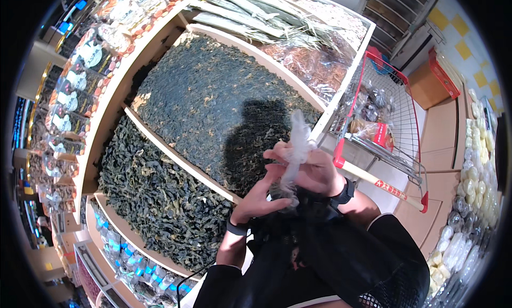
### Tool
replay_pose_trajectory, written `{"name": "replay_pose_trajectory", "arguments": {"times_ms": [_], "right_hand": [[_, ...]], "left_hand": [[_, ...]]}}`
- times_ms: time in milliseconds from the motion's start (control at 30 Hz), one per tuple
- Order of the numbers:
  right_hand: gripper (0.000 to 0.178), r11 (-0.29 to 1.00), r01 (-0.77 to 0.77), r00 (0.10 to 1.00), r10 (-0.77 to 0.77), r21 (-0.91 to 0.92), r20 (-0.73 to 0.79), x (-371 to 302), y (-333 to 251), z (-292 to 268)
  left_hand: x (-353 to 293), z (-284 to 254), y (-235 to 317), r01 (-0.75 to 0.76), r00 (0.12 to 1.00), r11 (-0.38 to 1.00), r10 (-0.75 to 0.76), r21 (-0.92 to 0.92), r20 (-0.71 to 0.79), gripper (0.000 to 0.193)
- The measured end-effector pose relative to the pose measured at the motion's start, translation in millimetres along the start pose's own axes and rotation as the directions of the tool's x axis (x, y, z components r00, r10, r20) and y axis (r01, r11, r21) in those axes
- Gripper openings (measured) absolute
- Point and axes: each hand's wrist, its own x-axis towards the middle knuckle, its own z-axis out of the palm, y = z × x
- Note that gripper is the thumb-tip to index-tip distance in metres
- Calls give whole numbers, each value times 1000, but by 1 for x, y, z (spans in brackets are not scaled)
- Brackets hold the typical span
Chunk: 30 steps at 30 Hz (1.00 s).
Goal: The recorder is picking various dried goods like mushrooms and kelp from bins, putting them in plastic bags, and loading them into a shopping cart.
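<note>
In front of my body, a clear plastic bag (298, 131) is bunched into a narrow twist that rises between my hands. My left hand (261, 196) pinches it from the left, thumb and fingers closed near its lower part. Opposite, my right hand (314, 169) grips the plastic higher up with bent fingers. What the bag holds, if anything, blends with the dark clothing below and cannot be made out. Beyond my hands, a wide bin compartment is heaped with fine dark dried leaves (208, 100). Larger, curled dark pieces (160, 196) fill the compartment at the near left.
A wooden divider (176, 153) separates the bins. Long dried greenish strips (240, 14) and reddish packs (314, 68) lie at the far side. To the right stands a red-handled shopping cart (394, 116) with packages in it. Packaged goods (69, 100) line the left; bagged pale items (474, 169) the right.
</note>
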Motion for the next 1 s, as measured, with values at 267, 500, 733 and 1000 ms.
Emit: {"name": "replay_pose_trajectory", "arguments": {"times_ms": [267,500,733,1000], "right_hand": [[30,940,237,886,-312,-245,-342,4,-23,-27],[37,-138,127,969,-196,-982,153,-14,24,-18],[10,240,-246,907,-285,-939,-310,-9,-5,-34],[10,702,-128,851,-284,-700,-441,-13,-27,-45]], "left_hand": [[3,-10,-14,204,966,824,-82,529,-244,16],[2,-4,-10,225,755,967,-97,117,-648,17],[-15,-15,11,280,841,960,-254,-18,-478,19],[-18,-28,4,31,874,952,-174,-304,-455,19]]}}
